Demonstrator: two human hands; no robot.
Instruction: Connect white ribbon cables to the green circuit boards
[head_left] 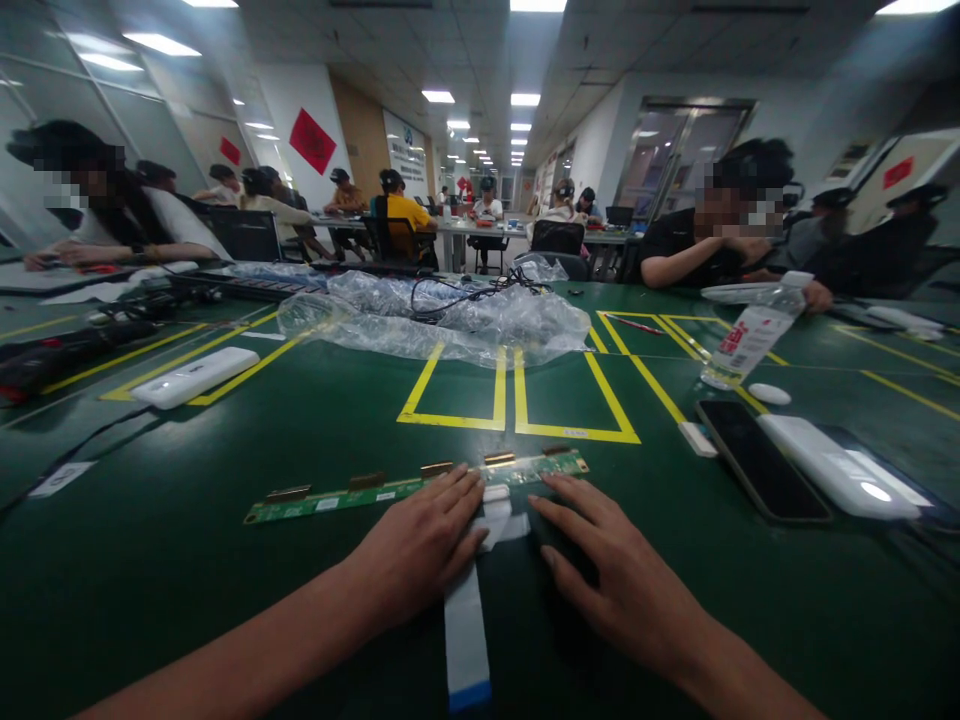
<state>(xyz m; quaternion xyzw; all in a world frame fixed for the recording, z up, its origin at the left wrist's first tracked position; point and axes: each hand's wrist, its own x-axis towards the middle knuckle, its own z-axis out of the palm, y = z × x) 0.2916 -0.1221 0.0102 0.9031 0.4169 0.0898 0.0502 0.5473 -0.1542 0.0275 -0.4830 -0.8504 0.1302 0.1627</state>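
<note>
A long, narrow green circuit board (326, 503) lies slightly slanted across the green table, with several brown flex tabs along its far edge. From its middle a white flat ribbon cable (466, 630) runs toward me and ends in a blue tip. My left hand (420, 535) lies on the board and the cable's upper part, fingers stretched out together. My right hand (607, 550) rests right of the cable, fingers spread, the fingertips at the board's near edge. Near the connector, a folded white piece (506, 527) sticks out sideways between the hands. My left fingers hide part of the board.
Crumpled clear plastic (480, 315) with black cables lies beyond yellow tape outlines (577, 433). At right are a tilted bottle (757, 330), a phone (761, 460) and a white device (836, 468). Another white device (196, 378) lies left. Several people sit at tables around.
</note>
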